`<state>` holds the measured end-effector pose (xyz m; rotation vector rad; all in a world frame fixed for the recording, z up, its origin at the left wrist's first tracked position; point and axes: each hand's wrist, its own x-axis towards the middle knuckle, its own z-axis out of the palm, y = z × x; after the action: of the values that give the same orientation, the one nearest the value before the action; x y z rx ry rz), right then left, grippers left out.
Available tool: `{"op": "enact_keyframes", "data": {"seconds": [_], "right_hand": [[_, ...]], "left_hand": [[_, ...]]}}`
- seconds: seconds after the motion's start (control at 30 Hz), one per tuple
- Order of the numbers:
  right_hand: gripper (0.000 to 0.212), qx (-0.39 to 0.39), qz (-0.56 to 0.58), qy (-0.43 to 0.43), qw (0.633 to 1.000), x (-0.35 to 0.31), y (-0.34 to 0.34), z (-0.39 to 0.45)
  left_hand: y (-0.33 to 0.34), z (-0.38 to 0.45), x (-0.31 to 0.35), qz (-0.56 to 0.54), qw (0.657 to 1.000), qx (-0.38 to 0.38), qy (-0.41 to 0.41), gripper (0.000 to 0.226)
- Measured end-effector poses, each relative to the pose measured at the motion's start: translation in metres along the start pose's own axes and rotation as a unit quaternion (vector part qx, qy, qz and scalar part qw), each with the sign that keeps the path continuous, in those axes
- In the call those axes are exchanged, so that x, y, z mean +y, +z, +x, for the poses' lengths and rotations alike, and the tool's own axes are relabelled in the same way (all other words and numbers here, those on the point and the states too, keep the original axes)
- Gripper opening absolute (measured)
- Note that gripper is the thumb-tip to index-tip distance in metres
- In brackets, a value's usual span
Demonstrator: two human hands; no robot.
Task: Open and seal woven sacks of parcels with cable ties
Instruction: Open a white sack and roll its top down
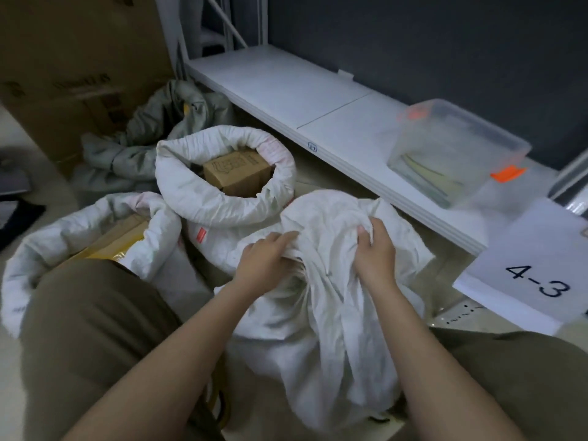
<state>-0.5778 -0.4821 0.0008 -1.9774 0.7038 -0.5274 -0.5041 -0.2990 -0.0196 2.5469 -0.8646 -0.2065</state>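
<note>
Both my forearms reach forward over my knees. My left hand [265,261] and right hand [375,249] each grasp bunched cloth at the mouth of the near white sack [321,313]. Farther left, two open sacks [222,198] with rolled rims hold cardboard boxes [237,171].

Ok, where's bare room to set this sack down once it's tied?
The white shelf is bare left of the clear bin. The floor is crowded: two open sacks sit left, and both hands grip the gathered sack.
</note>
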Motion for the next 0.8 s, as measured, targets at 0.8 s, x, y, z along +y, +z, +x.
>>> {"op": "enact_keyframes", "data": {"seconds": [0.8], "right_hand": [[0.084, 0.075, 0.093, 0.023, 0.993, -0.031, -0.056, 0.039]], "left_hand": [[-0.061, 0.035, 0.009, -0.281, 0.91, 0.066, -0.297, 0.092]]}}
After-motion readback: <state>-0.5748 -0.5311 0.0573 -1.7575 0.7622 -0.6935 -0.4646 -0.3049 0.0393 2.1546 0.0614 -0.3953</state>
